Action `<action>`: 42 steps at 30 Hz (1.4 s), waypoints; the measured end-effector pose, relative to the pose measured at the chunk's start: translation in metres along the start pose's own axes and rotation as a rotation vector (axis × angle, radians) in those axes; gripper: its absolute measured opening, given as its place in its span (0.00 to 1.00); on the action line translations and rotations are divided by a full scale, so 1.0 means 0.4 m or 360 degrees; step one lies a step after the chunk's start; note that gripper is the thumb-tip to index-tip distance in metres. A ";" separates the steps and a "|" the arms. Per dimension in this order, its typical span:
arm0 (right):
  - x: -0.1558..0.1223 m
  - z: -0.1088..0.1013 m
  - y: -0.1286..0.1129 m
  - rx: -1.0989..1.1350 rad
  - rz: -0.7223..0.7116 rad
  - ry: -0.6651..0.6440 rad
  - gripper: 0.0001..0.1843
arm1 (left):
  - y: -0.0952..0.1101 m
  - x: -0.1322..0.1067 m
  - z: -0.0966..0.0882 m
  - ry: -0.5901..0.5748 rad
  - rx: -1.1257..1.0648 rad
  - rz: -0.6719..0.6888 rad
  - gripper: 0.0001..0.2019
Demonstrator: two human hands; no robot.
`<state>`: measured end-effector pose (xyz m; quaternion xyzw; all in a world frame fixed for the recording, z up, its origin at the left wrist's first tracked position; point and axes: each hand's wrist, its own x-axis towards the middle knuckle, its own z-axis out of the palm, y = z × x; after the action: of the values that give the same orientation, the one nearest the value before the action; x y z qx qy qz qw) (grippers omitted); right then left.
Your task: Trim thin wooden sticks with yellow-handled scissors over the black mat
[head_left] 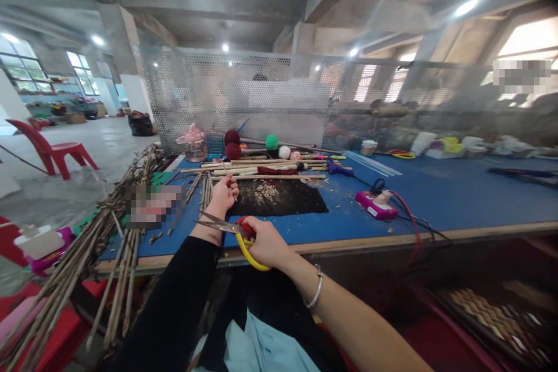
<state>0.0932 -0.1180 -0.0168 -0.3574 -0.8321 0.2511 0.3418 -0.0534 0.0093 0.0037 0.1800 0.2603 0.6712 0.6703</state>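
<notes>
Scissors (235,228) are gripped in the right hand (267,241) above the counter's (457,195) front edge, parted blades pointing left across the left wrist. The left hand (225,192) has curled fingers by the left edge of a black mat (299,200) strewn with chips (267,190); I cannot tell whether it pinches anything. Sticks (108,226) overhang the front left corner.

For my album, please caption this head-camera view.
Right hand holding open scissors, left hand at the edge of a black mat scattered with pale bits on a blue table.
</notes>
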 end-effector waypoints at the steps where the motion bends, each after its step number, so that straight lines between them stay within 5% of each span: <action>1: 0.002 -0.002 0.004 0.0027 -0.0001 -0.0004 0.15 | -0.001 0.001 0.000 0.0004 0.0011 0.0001 0.04; 4: 0.034 -0.029 0.039 0.0169 0.0075 0.0061 0.15 | -0.011 0.008 0.000 0.0058 0.0110 -0.0020 0.04; 8: 0.130 -0.120 0.138 0.0221 0.0339 0.0395 0.20 | -0.030 0.018 0.000 0.0113 0.0338 -0.0013 0.03; 14: 0.195 -0.225 0.254 -0.0263 0.0582 0.0573 0.16 | -0.053 -0.008 0.009 -0.0150 0.0579 -0.0104 0.03; 19: 0.164 -0.201 0.259 -0.0232 0.0608 0.0586 0.20 | -0.100 -0.036 0.050 -0.0398 0.0757 -0.0111 0.10; 23: 0.159 -0.182 0.253 -0.0112 0.0513 0.0504 0.21 | -0.137 -0.038 0.077 -0.0392 0.0744 -0.0163 0.12; 34: 0.149 -0.189 0.252 -0.0424 0.0539 0.0465 0.23 | -0.138 -0.074 0.063 -0.0385 0.1018 -0.0072 0.24; 42: 0.152 -0.191 0.252 -0.0453 0.0542 0.0389 0.28 | -0.147 -0.072 0.057 -0.0439 0.1118 -0.0015 0.23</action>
<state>0.1621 0.0043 -0.0110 -0.5646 -0.7394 0.1402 0.3389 0.0084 -0.0188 -0.0097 0.4863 0.3827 0.5075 0.5995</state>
